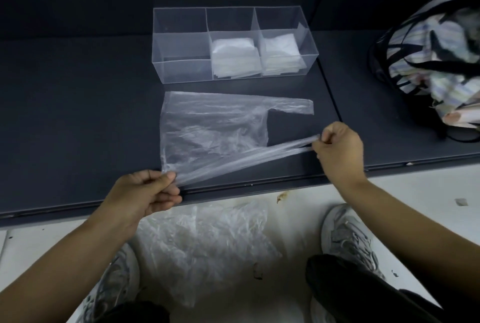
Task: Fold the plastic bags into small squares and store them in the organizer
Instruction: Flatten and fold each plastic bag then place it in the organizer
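The flat plastic bag (207, 125) is lying close before the organizer (181, 70), whose open top is leaving room from above.

Plastic bag (207, 125) near clear organizer (181, 70)

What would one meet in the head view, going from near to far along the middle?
First the crumpled clear plastic bags on the white floor → flat transparent plastic bag on the dark table → clear three-compartment plastic organizer.
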Demonstrator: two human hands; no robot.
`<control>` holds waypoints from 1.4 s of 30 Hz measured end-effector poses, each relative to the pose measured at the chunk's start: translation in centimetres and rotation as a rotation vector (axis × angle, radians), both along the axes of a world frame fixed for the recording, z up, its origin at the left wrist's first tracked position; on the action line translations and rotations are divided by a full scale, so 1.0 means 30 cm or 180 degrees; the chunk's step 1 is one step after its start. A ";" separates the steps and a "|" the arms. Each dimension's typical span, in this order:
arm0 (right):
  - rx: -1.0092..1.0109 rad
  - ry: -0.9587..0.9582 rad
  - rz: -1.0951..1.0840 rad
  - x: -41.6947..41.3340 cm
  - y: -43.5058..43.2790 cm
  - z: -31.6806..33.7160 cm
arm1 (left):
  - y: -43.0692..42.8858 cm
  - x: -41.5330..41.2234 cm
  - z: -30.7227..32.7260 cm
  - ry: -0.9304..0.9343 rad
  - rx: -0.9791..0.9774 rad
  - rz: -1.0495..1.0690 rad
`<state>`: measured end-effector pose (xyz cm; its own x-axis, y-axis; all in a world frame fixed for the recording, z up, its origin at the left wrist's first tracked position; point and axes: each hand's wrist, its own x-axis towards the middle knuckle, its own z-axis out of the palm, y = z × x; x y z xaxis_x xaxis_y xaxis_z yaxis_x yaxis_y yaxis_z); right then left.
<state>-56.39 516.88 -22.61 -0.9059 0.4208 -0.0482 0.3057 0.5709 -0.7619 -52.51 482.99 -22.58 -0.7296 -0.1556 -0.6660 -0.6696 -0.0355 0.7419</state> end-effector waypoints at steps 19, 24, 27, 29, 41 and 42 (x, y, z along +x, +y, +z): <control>-0.1704 -0.0933 0.1140 0.034 0.095 0.058 | 0.547 -0.213 0.110 0.1361 -0.1307 -0.2731; -0.1528 -0.1005 0.1223 0.007 0.098 0.049 | 0.615 -0.219 0.085 0.1353 -0.1543 -0.2886; -0.1478 -0.1005 0.1366 0.003 0.101 0.053 | 0.626 -0.207 0.076 0.1588 -0.1663 -0.2885; -0.1488 -0.1033 0.1537 0.002 0.109 0.059 | 0.616 -0.203 0.071 0.1867 -0.1646 -0.2812; -0.1452 -0.0764 0.1952 -0.015 0.121 0.094 | 0.594 -0.204 0.037 0.2304 -0.1279 -0.2434; -0.1404 -0.0726 0.1923 -0.017 0.118 0.095 | 0.594 -0.203 0.037 0.2288 -0.1270 -0.2435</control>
<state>-56.89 520.42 -19.75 -0.9194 -0.2434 -0.3089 0.2148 0.3473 -0.9128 -58.61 500.80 -21.46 -0.9193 0.3897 -0.0545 0.1746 0.5281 0.8310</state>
